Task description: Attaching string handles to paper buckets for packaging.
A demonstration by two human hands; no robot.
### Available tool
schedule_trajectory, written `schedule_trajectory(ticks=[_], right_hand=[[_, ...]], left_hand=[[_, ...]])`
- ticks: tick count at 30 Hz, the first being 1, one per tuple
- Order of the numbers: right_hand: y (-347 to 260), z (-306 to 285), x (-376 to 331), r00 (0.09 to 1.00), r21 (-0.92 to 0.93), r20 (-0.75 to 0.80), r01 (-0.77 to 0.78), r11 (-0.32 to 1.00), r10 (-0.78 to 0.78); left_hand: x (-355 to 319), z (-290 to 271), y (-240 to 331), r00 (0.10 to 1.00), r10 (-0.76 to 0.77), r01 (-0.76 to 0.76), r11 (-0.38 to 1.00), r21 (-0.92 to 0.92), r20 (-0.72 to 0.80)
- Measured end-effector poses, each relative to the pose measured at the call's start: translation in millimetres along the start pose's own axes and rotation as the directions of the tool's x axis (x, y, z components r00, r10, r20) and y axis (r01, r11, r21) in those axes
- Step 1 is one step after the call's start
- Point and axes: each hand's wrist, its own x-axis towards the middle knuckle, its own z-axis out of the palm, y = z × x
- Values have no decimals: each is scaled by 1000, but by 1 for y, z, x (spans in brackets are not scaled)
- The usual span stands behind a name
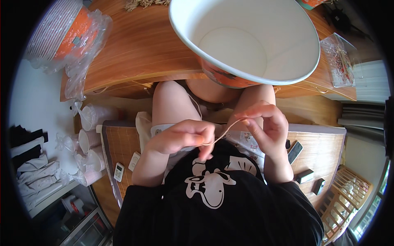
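Note:
A thin beige cord (224, 133) runs between my two hands above my lap. My left hand (184, 137) is closed, pinching the cord between thumb and fingers. Further right and slightly higher, my right hand (269, 127) pinches the cord's other stretch between thumb and forefinger. Part of a similar thin cord hangs over my left thigh; whether it is the same piece I cannot tell. Beyond my hands, a large round paper bucket (287, 45), white inside and orange printed outside, stands tilted toward me at the desk's near edge. Neither hand touches it.
The wooden desk (135, 45) bears a plastic-wrapped stack of orange tubs (74, 35), a bundle of cords (145, 3) and a clear container (340, 61). Wrapped cup stacks (90, 141) stand at left. On the mat beside me lie a phone (294, 152) and a remote (119, 172).

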Motion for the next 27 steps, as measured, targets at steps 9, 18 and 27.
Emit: schedule_trajectory(ticks=[9, 18, 27], right_hand=[[-13, 7, 10, 916, -491, 158, 397, 775, -369], [-13, 8, 6, 940, -408, 71, 333, 850, -334], [-16, 9, 15, 791, -658, 332, 584, 475, -514]], left_hand=[[34, 27, -8, 953, 95, -7, 957, 290, -289], [27, 30, -10, 932, 115, -14, 959, 281, -344], [32, 50, -4, 780, 420, 37, 710, 704, -464]])
